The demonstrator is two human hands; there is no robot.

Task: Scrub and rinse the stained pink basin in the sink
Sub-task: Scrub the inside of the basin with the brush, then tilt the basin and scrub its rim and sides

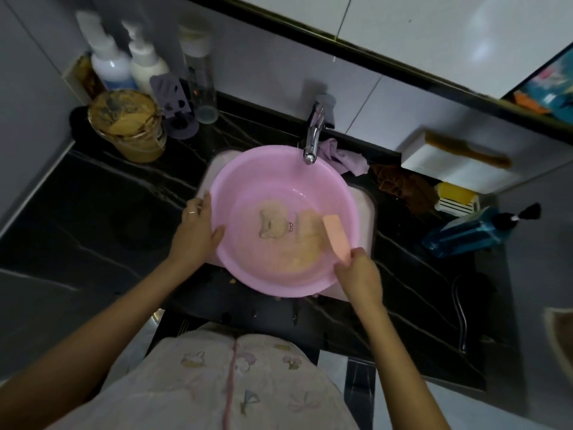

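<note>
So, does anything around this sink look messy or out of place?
Yes. The round pink plastic basin has a brownish stain across its floor, and the round tin on the black counter is smeared with yellow-brown gunk.

Stained bucket (127, 125) and blue bottle (465, 232) sit on counter (77, 197).
</note>
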